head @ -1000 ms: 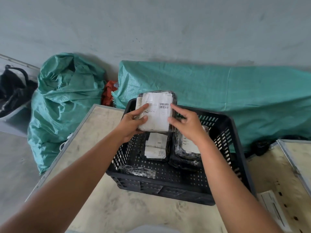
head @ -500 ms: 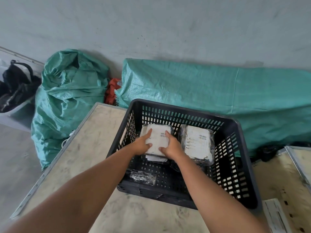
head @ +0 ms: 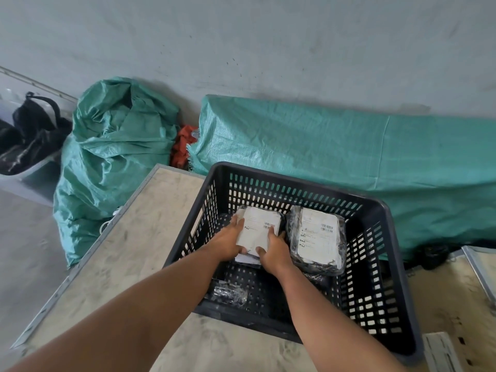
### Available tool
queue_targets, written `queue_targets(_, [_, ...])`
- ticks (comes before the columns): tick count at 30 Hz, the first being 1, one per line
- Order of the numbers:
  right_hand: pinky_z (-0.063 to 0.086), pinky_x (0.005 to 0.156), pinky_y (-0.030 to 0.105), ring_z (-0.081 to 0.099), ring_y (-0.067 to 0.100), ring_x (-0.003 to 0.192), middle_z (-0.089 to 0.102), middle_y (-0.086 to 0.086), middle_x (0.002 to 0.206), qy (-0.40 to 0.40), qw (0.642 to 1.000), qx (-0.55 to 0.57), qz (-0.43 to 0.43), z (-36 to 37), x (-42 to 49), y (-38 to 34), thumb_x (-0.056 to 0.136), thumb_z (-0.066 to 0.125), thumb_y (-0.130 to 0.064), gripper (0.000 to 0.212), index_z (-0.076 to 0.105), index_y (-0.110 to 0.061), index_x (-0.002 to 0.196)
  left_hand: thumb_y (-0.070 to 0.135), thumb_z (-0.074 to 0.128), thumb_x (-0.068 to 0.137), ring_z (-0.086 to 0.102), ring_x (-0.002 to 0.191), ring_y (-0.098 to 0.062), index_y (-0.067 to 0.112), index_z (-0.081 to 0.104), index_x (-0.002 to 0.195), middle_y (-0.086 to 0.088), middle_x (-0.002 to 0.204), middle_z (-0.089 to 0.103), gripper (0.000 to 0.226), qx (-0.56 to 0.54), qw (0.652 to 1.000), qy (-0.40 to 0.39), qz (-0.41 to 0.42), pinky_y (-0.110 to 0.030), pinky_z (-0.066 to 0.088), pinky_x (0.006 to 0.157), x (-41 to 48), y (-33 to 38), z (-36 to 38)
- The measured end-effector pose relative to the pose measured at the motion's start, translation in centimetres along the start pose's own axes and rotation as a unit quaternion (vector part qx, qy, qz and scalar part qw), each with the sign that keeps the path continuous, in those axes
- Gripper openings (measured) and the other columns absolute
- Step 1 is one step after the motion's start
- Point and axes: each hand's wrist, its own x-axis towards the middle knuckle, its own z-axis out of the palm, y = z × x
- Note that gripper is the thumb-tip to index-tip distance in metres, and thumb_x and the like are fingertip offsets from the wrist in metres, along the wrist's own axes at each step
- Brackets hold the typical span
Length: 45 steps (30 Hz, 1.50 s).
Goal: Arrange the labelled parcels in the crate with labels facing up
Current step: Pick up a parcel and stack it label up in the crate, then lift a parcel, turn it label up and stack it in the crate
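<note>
Parcels: two with white labels up, wrapped in shiny dark plastic, side by side in the far half of the crate (head: 386, 312); left parcel (head: 259, 232), right parcel (head: 318, 237).
Small bundle (head: 228, 292): one, clear crinkled wrap, near front wall.
Crate: one, black plastic, slotted walls, on a pale table (head: 150, 226).
Left hand (head: 228, 242): grips the left parcel's left edge.
Right hand (head: 273, 251): grips its right edge.
Sacks: two, green woven; one (head: 115, 162) bulging, one (head: 349, 157) long.

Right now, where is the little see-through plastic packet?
The small clear plastic packet lies on the floor of the black slotted crate, near its front-left corner, under the left forearm.
</note>
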Motion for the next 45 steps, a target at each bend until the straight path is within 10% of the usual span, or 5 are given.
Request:
queue_targets(6, [0.022,0.123,0.037,0.022,0.041,0.152,-0.001,0.028,0.167,-0.005,1.0,0.002,0.021,-0.1,0.2,-0.2,0.097,0.067,-0.022,0.091,0.007,-0.014,0.164,0.033,0.075,0.09,0.023,0.152,-0.033,0.022,-0.006,0.163,-0.001,0.169,-0.018,0.11,0.012,1.0,-0.008,0.009,-0.046,0.022,0.124,0.0,-0.6,0.2])
queue_targets(13, [0.036,0.116,0.038,0.046,0.03,0.14,0.043,0.011,0.157,0.008,0.999,0.033,-0.005,-2.7,-1.7,-1.1,0.095,0.071,-0.025,0.079,0.029,-0.015,0.161,0.025,0.078,0.087,0.021,0.152,-0.039,0.029,0.002,0.164,-0.015,0.17,-0.009,0.108,-0.025,0.999,-0.006,-0.025,-0.052,0.03,0.121,-1.5,1.4,-2.2])
queue_targets(26, [0.06,0.092,0.045,0.071,0.014,0.103,0.076,0.0,0.113,-0.2,0.973,0.096,-0.067,-3.2,-7.0,0.7,0.087,0.082,-0.023,0.018,0.073,-0.03,0.101,0.018,0.073,0.094,0.059,0.122,-0.021,0.023,0.046,0.154,-0.003,0.155,0.048,0.066,0.092,0.982,-0.156,0.048,-0.031,0.044,0.096,-12.2,1.1,-7.4])
queue_targets(32, [0.056,0.099,0.036,0.074,0.007,0.101,0.08,-0.008,0.105,-0.222,0.962,0.109,-0.113,-2.5,-7.8,0.6,0.074,0.092,-0.025,0.033,0.081,-0.022,0.104,0.006,0.071,0.091,0.066,0.107,-0.022,0.028,0.071,0.129,0.005,0.131,0.067,0.044,0.1,0.98,-0.171,0.026,-0.044,0.057,0.093,-13.3,0.3,-6.0])
queue_targets(45, [0.052,0.106,0.039,0.066,0.012,0.118,0.074,-0.006,0.124,-0.189,0.965,0.08,-0.165,-1.5,-7.4,-0.2,0.085,0.081,-0.016,0.027,0.081,-0.029,0.109,-0.002,0.07,0.087,0.061,0.112,-0.02,0.03,0.051,0.149,-0.003,0.137,0.062,0.072,0.139,0.981,-0.131,0.023,-0.026,0.046,0.093,-11.8,0.1,-4.7])
